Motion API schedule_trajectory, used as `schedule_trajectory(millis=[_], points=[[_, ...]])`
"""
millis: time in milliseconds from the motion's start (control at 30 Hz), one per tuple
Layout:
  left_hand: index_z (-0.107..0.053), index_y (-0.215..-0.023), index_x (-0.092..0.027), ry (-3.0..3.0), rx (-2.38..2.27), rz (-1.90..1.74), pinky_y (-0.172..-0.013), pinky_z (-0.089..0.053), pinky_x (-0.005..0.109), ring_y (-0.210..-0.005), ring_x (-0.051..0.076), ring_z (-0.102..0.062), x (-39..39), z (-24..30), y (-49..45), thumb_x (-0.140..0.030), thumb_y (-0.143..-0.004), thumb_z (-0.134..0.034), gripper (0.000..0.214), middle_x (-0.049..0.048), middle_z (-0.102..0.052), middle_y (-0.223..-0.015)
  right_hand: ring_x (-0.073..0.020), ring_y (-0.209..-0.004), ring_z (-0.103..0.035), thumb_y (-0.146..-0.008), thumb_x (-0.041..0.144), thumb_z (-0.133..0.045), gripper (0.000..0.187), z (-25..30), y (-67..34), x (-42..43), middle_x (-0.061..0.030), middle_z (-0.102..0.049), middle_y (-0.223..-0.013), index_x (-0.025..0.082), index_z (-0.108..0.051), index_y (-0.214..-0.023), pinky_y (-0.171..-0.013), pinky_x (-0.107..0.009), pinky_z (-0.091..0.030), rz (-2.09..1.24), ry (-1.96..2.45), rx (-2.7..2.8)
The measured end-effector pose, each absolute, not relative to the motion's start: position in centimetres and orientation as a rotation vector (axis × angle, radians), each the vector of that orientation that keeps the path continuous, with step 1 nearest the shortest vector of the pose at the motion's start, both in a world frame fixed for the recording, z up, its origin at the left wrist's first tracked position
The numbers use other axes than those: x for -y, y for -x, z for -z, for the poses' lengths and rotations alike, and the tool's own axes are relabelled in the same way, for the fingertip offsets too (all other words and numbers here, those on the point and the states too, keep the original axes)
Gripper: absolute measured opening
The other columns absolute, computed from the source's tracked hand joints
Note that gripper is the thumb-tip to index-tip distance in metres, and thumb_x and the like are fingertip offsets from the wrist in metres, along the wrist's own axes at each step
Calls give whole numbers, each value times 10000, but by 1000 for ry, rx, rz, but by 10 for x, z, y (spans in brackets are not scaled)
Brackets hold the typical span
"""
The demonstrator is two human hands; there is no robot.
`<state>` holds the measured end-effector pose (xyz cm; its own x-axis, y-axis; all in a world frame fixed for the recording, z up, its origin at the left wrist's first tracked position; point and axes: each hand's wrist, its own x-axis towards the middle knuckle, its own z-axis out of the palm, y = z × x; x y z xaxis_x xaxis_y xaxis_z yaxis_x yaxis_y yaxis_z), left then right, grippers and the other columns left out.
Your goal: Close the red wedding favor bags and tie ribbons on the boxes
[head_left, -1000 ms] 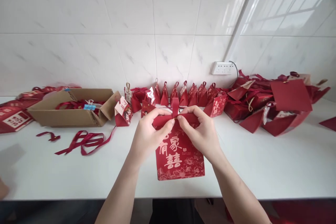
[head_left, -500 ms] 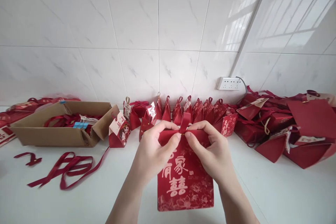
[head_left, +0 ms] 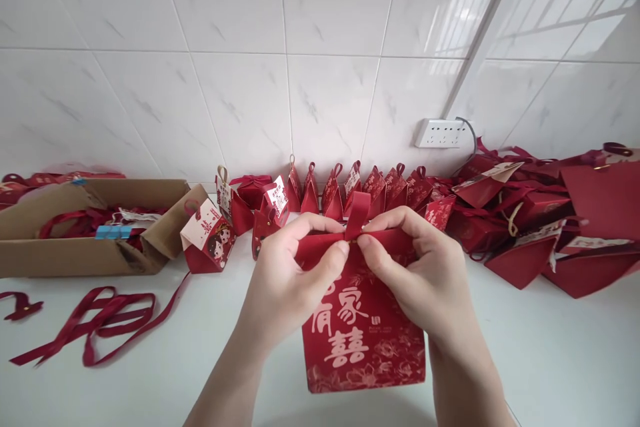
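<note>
"Head camera: left hand (head_left: 295,280) and right hand (head_left: 425,273), fingers (head_left: 327,268) pinched together on the top edge of the red box (head_left: 370,317), flanking its ribbon loop (head_left: 358,217)!"

"Room?"

"It's held centre, small boxes (head_left: 375,188) lined up behind, white table (head_left: 550,360) either side. Lower edge touching down? Can't tell."

"Writing?"

"Pale 有, 家 and a big 囍; the left thumb partly hides another character above, small print's too fine."
</note>
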<state>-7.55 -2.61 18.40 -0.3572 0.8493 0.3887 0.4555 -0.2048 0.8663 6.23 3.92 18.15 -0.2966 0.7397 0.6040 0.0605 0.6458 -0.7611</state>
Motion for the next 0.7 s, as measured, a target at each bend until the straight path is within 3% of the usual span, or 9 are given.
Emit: schedule_trajectory(millis=[200, 367, 533, 700], points=[[-657, -792, -211, -1533, -1594, -1621, -408, -399, 220, -474, 119, -528, 28, -186, 75, -333, -773, -638, 126, -19, -572, -551, -98, -516, -581, -787, 209, -635, 46, -183, -70, -39, 33, -642, -649, 214, -603, -755, -432, -169, -451, -748, 609, 1827], [-683, -983, -220, -1493, -1505, -1582, -599, -529, 218, -699, 149, -658, 28, -187, 79, -345, -808, -641, 219, 7, -685, -732, -78, -538, -580, -811, 182, -616, 56, -185, -70, -36, 58, -642, -651, 218, -592, -775, -477, -142, -452, -763, 622, 1975], [-657, -735, -209, -1510, -1639, -1974, -495, -483, 123, -559, 63, -604, 25, -182, 68, -268, -803, -670, 91, -50, -662, -650, -63, -534, -563, -823, 181, -611, 68, -183, -63, -29, 68, -643, -673, 222, -570, -787, -482, -129, -440, -742, 578, 1986], [-610, -722, -201, -1559, -1632, -2129, -495, -468, 70, -544, 25, -583, 24, -180, 61, -199, -805, -670, 102, -84, -631, -609, -64, -505, -542, -846, 173, -577, 83, -184, -64, -29, 66, -614, -635, 218, -540, -787, -446, -134, -418, -782, 548, 1988]])
